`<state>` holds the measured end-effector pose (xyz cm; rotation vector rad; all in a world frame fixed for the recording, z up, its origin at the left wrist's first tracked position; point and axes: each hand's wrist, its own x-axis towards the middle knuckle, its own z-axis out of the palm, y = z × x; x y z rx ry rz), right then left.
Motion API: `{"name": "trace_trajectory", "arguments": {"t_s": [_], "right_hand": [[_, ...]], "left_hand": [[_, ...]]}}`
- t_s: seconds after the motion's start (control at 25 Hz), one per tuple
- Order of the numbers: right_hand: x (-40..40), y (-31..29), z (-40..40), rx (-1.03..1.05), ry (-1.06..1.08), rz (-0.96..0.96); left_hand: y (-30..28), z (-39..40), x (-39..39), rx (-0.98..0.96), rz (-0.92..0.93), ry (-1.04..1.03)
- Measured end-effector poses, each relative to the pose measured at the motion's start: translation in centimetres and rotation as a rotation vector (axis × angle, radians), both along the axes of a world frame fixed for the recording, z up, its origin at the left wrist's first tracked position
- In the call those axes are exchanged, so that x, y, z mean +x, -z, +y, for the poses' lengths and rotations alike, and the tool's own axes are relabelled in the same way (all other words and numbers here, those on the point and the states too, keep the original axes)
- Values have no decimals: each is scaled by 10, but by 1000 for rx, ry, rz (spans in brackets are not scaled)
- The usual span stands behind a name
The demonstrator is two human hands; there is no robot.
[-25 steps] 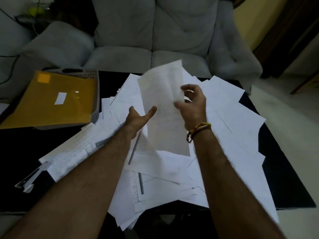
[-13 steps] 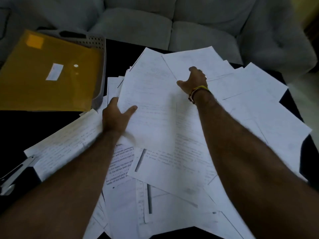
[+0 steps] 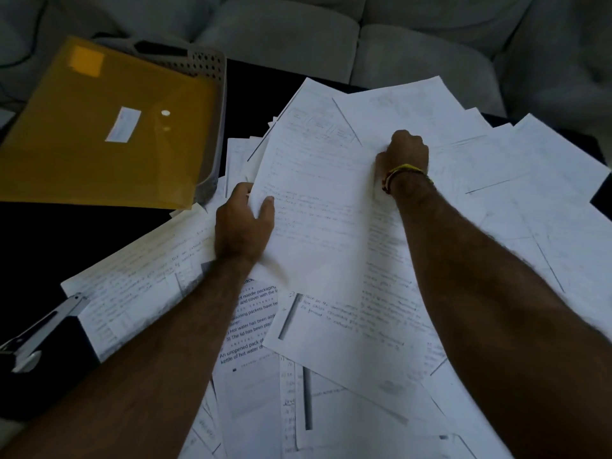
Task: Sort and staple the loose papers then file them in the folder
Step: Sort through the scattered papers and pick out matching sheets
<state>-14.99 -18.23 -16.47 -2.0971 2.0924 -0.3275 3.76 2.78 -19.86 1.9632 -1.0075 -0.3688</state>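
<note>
Loose white papers [image 3: 516,207] lie scattered in a wide heap over the dark table. My left hand [image 3: 243,223] pinches the left edge of a printed sheet [image 3: 318,213] on top of the heap, thumb over it. My right hand [image 3: 405,154] sits at that sheet's far right edge with curled fingers on the paper; whether it grips the sheet is hidden. A yellow folder [image 3: 109,134] rests on a grey perforated tray [image 3: 215,94] at the back left. A metal stapler [image 3: 36,332] lies at the left edge, partly under paper.
The dark table [image 3: 49,246] shows between the tray and the stapler. A grey sofa [image 3: 414,44] runs along the far side, close behind the papers. Sheets overhang the table's near edge.
A second ago both hands held a sheet up in the air; it now lies on the heap. My view has dipped and moved closer. My left thumb has closed over the sheet's edge.
</note>
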Motion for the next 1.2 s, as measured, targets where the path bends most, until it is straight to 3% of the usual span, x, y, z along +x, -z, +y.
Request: {"name": "trace_trajectory", "arguments": {"t_s": [0.16, 0.52, 0.64, 0.76, 0.84, 0.96, 1.04, 1.16, 1.2], "right_hand": [[5, -2, 6, 71, 69, -45], [33, -2, 20, -60, 62, -26], [17, -35, 34, -275, 40, -190], [2, -53, 108, -522, -242, -373], [-14, -43, 178, -417, -376, -349], [-37, -15, 251, -169, -428, -192], [-46, -9, 272, -57, -418, -124], [-48, -5, 275, 100, -430, -32], [-51, -4, 275, 171, -426, -42]], "left_hand": [[1, 1, -3, -12, -39, -1], [5, 0, -1, 29, -57, 16], [-3, -2, -6, 35, -54, 5], [-9, 1, -5, 99, -34, 24], [-12, 7, 3, 156, 56, 122], [-26, 17, 19, 161, 459, 170], [-42, 30, 20, 167, 485, 193], [-55, 57, 20, 311, 714, 171], [-56, 64, 17, 356, 706, 197]]}}
